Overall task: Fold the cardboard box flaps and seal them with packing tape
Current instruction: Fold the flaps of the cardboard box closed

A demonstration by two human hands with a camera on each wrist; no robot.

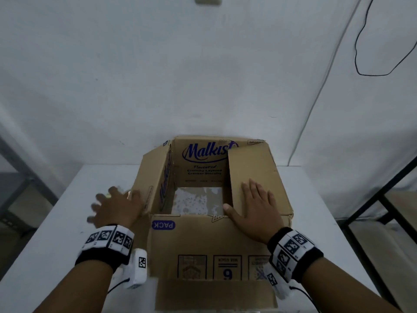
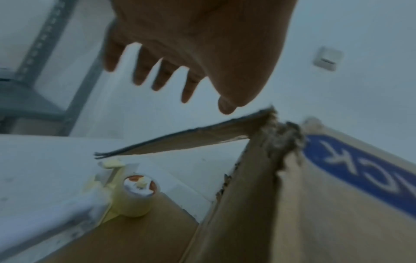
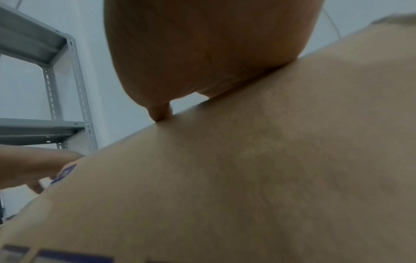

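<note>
A brown Malkist cardboard box stands open-topped on the white table. Its right flap is folded inward, and my right hand lies flat on it with straight fingers; the right wrist view shows the palm pressing the cardboard. The left flap stands tilted upward. My left hand hovers just outside it, blurred, fingers spread, holding nothing. The far flap is upright and the near flap hangs outward. A roll of yellowish packing tape sits on the table left of the box.
The table has bare room on the left and right of the box. Grey metal shelving stands to the left and a black frame to the right. A white wall with a hanging black cable is behind.
</note>
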